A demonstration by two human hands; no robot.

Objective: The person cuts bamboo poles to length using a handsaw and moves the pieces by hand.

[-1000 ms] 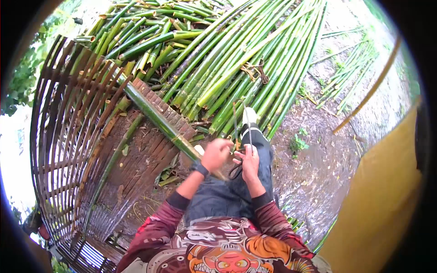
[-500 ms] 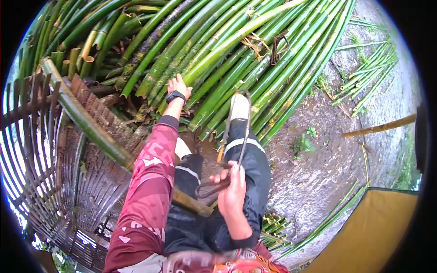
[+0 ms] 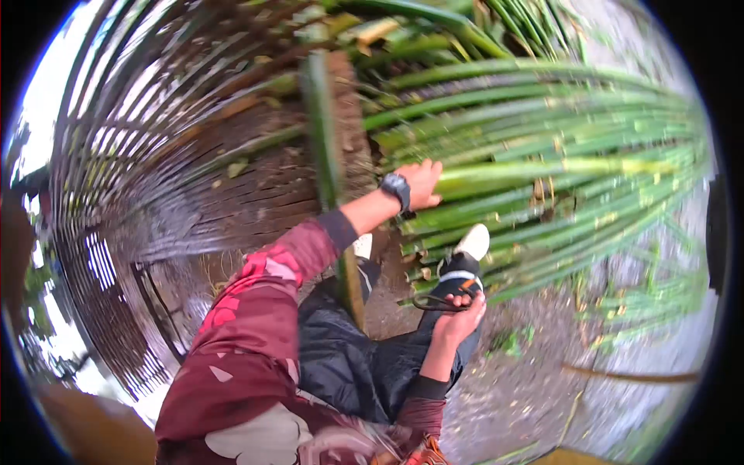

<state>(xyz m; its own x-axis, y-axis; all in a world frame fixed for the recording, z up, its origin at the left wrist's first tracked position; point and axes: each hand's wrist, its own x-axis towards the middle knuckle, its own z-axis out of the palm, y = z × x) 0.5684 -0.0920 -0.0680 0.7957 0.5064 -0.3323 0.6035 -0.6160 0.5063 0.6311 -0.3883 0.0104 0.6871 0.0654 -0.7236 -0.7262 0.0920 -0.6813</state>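
My left hand [image 3: 420,184], with a black watch on its wrist, closes around the cut end of a bright green bamboo pole [image 3: 496,180]. That pole lies on top of a heap of bamboo poles [image 3: 542,124], which stretches off to the right. Lower down, over my right knee, my right hand [image 3: 463,319] is closed on a dark, thin-framed tool [image 3: 434,304] that looks like a hacksaw, with an orange part showing by the fingers. Motion blur hides most of its blade and frame.
A thick upright bamboo rail [image 3: 324,132] runs down between my legs. On the left stands a slatted bamboo structure [image 3: 155,147]. Thinner bamboo [image 3: 643,310] lies at the right, beside a stick [image 3: 628,377] over wet ground.
My view has swung left, so the heap now runs to the right. My left hand still holds the bright pole. The right hand has turned, and the tool now points differently.
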